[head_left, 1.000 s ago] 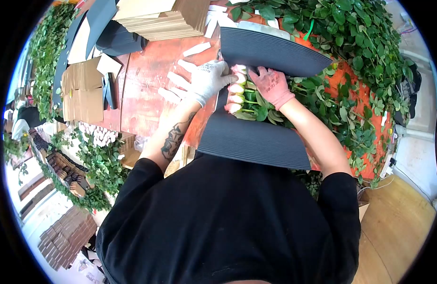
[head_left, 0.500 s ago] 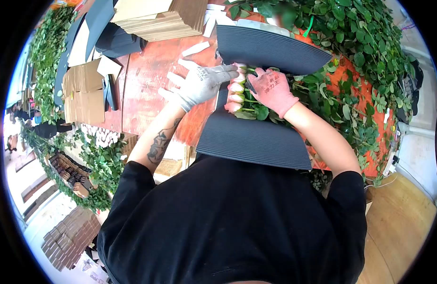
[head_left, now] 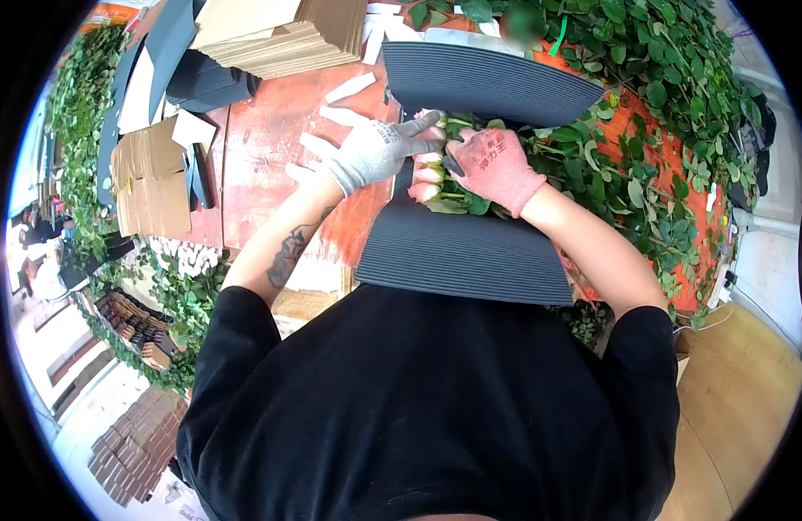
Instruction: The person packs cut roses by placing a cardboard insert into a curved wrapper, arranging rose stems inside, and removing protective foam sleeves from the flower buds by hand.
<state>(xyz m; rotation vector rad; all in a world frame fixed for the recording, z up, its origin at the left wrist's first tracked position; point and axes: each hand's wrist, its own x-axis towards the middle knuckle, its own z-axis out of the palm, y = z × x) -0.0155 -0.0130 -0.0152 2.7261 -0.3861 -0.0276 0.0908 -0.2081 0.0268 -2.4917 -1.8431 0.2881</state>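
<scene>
Pink-and-white roses lie in a row on dark corrugated board, heads to the left and leafy stems to the right. My left hand, in a pale grey glove, rests at the heads with its fingers apart, two of them stretched over the upper blooms. My right hand, in a pink glove, is closed on the roses just behind their heads; its fingertips are partly hidden. The board's far flap stands up beyond the hands, and its near flap lies against my shirt.
Cut rose foliage covers the table's right side. Stacked cardboard sheets stand at the back left, with brown cardboard and a black stapler-like tool nearer. White paper strips lie on the red table.
My left hand's extended fingers have spread apart over the upper rose heads. My right hand has shifted slightly left and its fingers have curled closer in. The view has moved a little.
</scene>
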